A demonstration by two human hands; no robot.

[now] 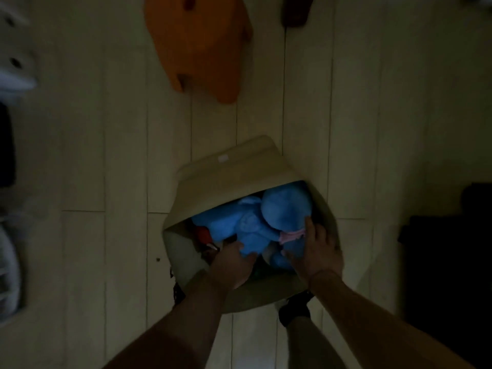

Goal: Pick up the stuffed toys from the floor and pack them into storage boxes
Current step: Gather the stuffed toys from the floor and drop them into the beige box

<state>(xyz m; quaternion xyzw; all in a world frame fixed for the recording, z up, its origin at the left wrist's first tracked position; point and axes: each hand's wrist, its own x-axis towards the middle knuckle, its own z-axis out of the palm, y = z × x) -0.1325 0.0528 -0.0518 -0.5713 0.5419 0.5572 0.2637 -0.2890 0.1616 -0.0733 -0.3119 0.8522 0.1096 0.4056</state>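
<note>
Two bare hands press a blue stuffed toy into a beige storage box standing on a pale plank floor. The right hand lies spread over the toy's near right side, fingers fairly straight; the left hand curls round a lower limb at the box's near edge. The toy's long axis seems to run from near edge to far right corner, directly ahead of both hands. An orange plush waits well beyond the box's far edge.
</note>
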